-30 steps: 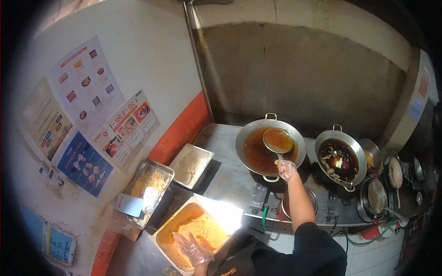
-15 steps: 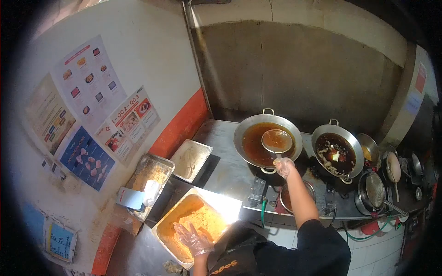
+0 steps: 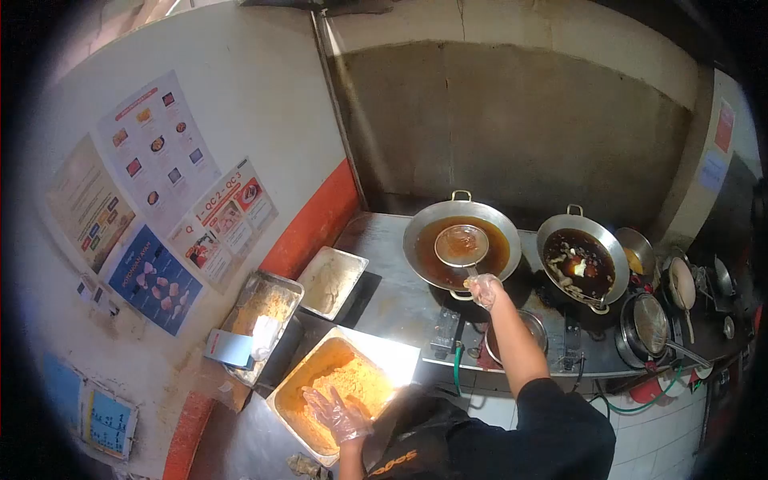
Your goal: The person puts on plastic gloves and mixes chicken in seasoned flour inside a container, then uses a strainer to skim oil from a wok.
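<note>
My right hand [image 3: 483, 291], in a clear plastic glove, is closed on the handle of a round mesh strainer [image 3: 462, 245]. The strainer is over the left wok [image 3: 414, 261], which holds reddish-brown oil. My left hand [image 3: 338, 416], gloved too, lies with spread fingers on orange breading flour [image 3: 357, 382] in a metal tray [image 3: 282, 406]. Whether anything is under that palm is hidden.
A second wok [image 3: 621, 282] with dark oil and pale pieces stands to the right. Beyond it are pans and another strainer [image 3: 650, 324]. Two more trays, one whitish inside [image 3: 332, 282], one with flour and a blue box [image 3: 229, 348], stand at the left wall.
The strainer in my right hand has shifted slightly left over the left wok. My left hand stays on the flour. The view has shifted slightly.
</note>
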`<action>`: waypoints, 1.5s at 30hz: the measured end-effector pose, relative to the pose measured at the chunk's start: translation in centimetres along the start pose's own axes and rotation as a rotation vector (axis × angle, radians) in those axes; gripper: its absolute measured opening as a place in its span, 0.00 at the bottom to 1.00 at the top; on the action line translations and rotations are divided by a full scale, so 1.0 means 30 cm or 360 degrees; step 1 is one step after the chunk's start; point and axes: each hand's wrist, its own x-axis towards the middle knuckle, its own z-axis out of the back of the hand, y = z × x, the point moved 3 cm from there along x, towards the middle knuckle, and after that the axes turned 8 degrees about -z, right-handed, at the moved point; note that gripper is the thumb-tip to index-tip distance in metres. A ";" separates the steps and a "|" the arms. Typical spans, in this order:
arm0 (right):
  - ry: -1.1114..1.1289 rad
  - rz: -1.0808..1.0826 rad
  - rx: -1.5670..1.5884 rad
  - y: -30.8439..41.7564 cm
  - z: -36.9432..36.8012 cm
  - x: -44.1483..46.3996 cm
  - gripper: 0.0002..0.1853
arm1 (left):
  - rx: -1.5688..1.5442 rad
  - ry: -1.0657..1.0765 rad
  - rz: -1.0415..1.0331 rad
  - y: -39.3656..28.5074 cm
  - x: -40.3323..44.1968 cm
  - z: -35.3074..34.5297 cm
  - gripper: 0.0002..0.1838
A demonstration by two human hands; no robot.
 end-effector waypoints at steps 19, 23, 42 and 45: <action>0.0236 -0.0183 0.0093 0.040 -0.049 -0.045 0.12 | 0.0030 0.0039 0.0057 -0.018 0.005 0.025 0.39; 0.0120 -0.0065 0.0086 0.026 -0.043 -0.038 0.12 | 0.0052 0.0060 0.0099 -0.011 -0.006 0.003 0.38; -0.0021 -0.0072 0.0051 -0.020 -0.087 -0.087 0.12 | -0.0081 0.0016 0.0108 -0.011 0.003 0.012 0.37; -0.0006 -0.0059 0.0158 -0.022 -0.063 -0.078 0.11 | -0.0102 0.0067 0.0154 -0.011 -0.010 0.002 0.37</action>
